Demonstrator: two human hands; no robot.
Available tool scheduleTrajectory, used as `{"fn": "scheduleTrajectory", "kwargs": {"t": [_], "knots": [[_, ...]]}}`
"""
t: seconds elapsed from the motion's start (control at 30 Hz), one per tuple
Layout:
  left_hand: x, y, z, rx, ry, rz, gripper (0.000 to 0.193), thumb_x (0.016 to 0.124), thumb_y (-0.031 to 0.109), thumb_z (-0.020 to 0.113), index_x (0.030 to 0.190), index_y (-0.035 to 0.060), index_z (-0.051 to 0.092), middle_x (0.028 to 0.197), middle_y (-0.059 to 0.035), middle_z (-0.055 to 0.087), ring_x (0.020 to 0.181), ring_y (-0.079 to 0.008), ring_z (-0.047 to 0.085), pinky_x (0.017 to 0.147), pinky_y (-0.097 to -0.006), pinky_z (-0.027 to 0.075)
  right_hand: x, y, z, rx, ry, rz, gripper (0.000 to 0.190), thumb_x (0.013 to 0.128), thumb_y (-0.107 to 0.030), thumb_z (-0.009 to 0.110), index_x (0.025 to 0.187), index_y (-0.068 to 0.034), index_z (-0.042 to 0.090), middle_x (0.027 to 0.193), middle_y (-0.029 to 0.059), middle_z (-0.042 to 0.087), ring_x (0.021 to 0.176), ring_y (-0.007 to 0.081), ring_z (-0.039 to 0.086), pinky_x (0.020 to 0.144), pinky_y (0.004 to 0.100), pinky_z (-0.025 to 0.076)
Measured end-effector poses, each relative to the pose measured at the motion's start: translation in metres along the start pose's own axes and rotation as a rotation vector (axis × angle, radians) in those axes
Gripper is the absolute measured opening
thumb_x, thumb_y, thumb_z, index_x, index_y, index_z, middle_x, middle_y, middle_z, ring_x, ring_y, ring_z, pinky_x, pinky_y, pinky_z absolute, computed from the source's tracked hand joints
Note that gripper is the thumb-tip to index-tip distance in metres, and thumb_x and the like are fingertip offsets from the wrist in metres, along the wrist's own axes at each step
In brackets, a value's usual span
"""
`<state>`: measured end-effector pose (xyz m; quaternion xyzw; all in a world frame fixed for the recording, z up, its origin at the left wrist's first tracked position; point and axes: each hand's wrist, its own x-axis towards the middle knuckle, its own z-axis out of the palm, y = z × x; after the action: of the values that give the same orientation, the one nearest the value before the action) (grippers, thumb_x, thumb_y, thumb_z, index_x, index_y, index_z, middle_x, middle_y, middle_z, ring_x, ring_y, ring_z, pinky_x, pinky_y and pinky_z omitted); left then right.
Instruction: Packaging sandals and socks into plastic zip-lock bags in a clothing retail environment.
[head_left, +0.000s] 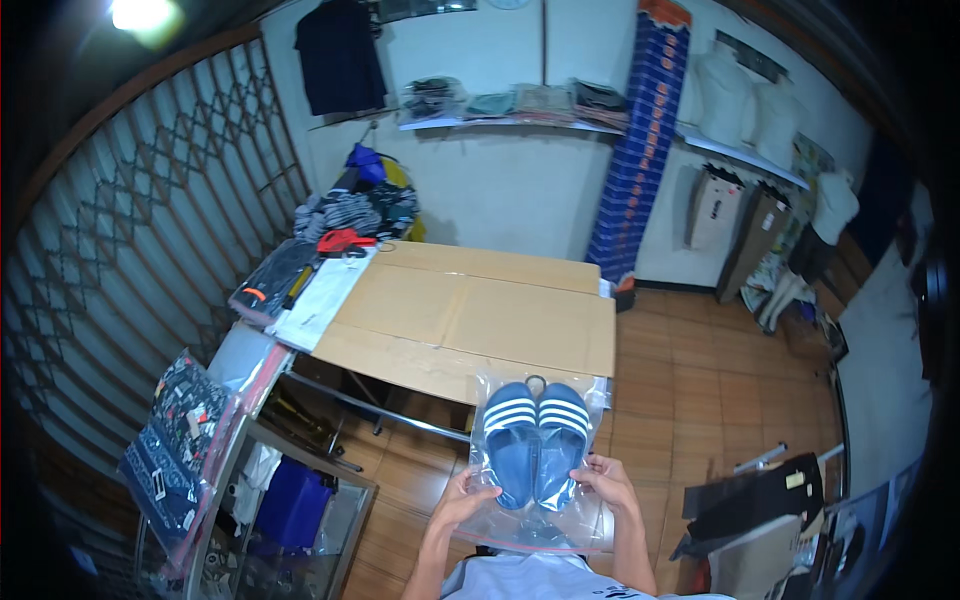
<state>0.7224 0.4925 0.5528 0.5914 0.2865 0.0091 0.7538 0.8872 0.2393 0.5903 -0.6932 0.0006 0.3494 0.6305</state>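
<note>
A pair of blue slide sandals with white stripes lies side by side inside a clear plastic bag, in front of my body. The red strip of the bag's edge faces me. My left hand pinches the bag at its left side, near one heel. On the opposite side, my right hand grips the bag beside the other heel. A black ring shows above the toe ends of the sandals. The far end of the bag overlaps the near edge of a table covered with flattened cardboard.
Packed clothes and a red item sit at the table's left end. Left of me stands a glass display case with bagged garments on top. Dark garments hang at the right. A folding metal gate runs along the left.
</note>
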Motion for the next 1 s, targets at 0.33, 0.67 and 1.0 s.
{"fn": "scheduleTrajectory", "kwargs": {"t": [0.33, 0.67, 1.0], "knots": [[0.057, -0.018, 0.157, 0.079, -0.510, 0.008, 0.062, 0.081, 0.001, 0.085, 0.135, -0.0012, 0.054, 0.119, -0.0101, 0.069, 0.109, -0.0184, 0.067, 0.097, -0.0335, 0.053, -0.069, 0.081, -0.155, 0.255, 0.353, -0.028, 0.046, 0.081, -0.010, 0.085, 0.120, 0.003, 0.064, 0.099, 0.0076, 0.071, 0.085, 0.0151, 0.068, 0.068, 0.0286, 0.055], [0.090, -0.046, 0.384, 0.279, -0.833, -0.068, 0.070, 0.079, 0.006, 0.087, 0.140, -0.0005, 0.052, 0.124, -0.0099, 0.067, 0.113, -0.0190, 0.065, 0.100, -0.0344, 0.051, -0.154, 0.113, -0.324, 0.323, 0.670, -0.045, 0.029, 0.082, -0.008, 0.083, 0.105, -0.001, 0.069, 0.095, 0.0050, 0.071, 0.085, 0.0152, 0.067, 0.068, 0.0290, 0.053], [0.128, -0.026, 0.482, 0.235, -0.790, -0.117, 0.072, 0.080, 0.003, 0.086, 0.142, -0.0017, 0.050, 0.130, -0.0104, 0.064, 0.116, -0.0198, 0.062, 0.100, -0.0344, 0.051, -0.124, 0.073, -0.416, 0.363, 0.671, -0.067, 0.035, 0.083, -0.005, 0.081, 0.114, 0.002, 0.067, 0.095, 0.0057, 0.071, 0.082, 0.0145, 0.064, 0.071, 0.0288, 0.049]]}}
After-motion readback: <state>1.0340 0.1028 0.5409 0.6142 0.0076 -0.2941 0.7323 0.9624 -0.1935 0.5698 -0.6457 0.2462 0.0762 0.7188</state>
